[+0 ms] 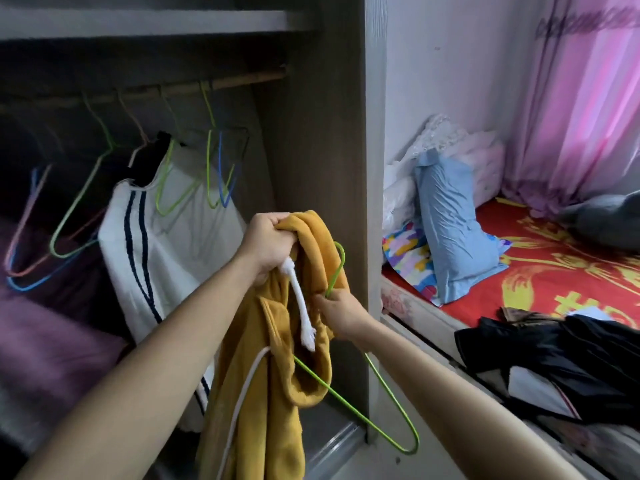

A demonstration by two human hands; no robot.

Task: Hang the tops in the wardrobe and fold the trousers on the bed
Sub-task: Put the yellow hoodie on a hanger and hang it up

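A mustard-yellow hooded top (273, 393) with white drawstrings hangs in front of the open wardrobe (311, 150). My left hand (268, 242) grips a bunch of its fabric at the top. My right hand (341, 313) pinches the neck of a green wire hanger (391, 407), whose lower bar passes into the top's opening. Its hook rises beside the yellow fabric. A white top with dark stripes (166, 258) hangs on the wooden rail (242, 79). Dark clothes (561, 362) lie on the bed's near edge.
Several bare coloured wire hangers (79, 216) hang on the rail. Purple bedding (45, 348) fills the wardrobe's lower left. The bed (540, 282) with a red and yellow cover holds a blue pillow (453, 223), bags and a grey bundle (602, 220). Pink curtains (581, 98) hang behind.
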